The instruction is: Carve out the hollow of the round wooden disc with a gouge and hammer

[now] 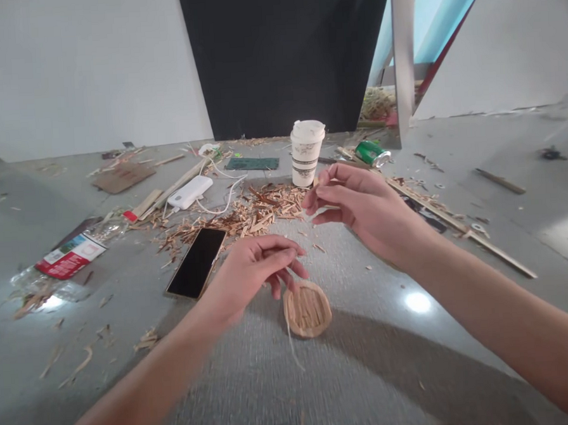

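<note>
A small round wooden piece (308, 309) with a ridged middle and a raised rim lies on the grey surface (369, 385). A thin pale strand (293, 348) hangs at its left side. My left hand (262, 264) is over the upper left edge of the piece, fingers loosely spread, with nothing visible in them. My right hand (350, 199) is farther forward, just below the white lidded cup (305, 153). Its thumb and index finger are pinched together on a small pale bit, probably a wood chip (316, 181). The other fingers curl loosely.
Wood shavings (265, 210) form a heap beyond my hands. A phone (197, 263), a white power bank (190, 192) with a cable and a crushed plastic bottle (72, 256) are on the left. Beyond my right hand lie a green can (372, 152) and long wood strips (485, 237).
</note>
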Tool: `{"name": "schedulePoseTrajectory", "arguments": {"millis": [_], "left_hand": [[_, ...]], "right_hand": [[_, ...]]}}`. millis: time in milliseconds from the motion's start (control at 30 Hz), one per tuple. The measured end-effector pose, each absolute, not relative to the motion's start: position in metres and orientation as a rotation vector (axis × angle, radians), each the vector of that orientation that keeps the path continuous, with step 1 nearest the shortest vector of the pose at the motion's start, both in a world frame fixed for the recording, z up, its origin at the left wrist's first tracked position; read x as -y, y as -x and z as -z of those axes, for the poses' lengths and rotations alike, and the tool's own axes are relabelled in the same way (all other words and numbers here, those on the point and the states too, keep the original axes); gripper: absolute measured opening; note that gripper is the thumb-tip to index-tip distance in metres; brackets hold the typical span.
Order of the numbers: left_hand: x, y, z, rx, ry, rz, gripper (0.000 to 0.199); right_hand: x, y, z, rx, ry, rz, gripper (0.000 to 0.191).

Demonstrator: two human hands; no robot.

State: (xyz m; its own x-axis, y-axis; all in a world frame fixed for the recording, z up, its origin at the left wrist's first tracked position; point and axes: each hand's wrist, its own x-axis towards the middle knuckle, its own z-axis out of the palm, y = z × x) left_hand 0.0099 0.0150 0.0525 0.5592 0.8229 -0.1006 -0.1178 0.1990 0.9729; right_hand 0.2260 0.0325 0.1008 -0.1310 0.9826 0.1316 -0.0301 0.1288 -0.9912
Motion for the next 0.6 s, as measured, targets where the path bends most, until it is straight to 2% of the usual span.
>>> {"name": "schedulePoseTrajectory", "arguments": {"millis": [133,267,500,600], "left_hand": [[-0.020,-0.008,-0.044,-0.779,-1.201,-0.684,0.025],[-0.025,-0.007,-0.034,-0.888,-1.409,-0.811,0.023],[-0.035,0.003,-0.020,-1.063,-1.399,-1.119,0.020],[-0.035,0.000,-0.017,-1.048,-1.364,-1.191,0.019]], "right_hand": [[-0.034,-0.233,-0.090,1.350,0.976,-1.151,0.015],[-0.031,-0.235,-0.078,1.358,0.949,-1.119,0.015],[-0.007,-0.238,-0.050,1.644,1.200,-0.578,0.009],[0.000,-0.234,-0.041,1.763,1.301,-0.507,0.009]]}}
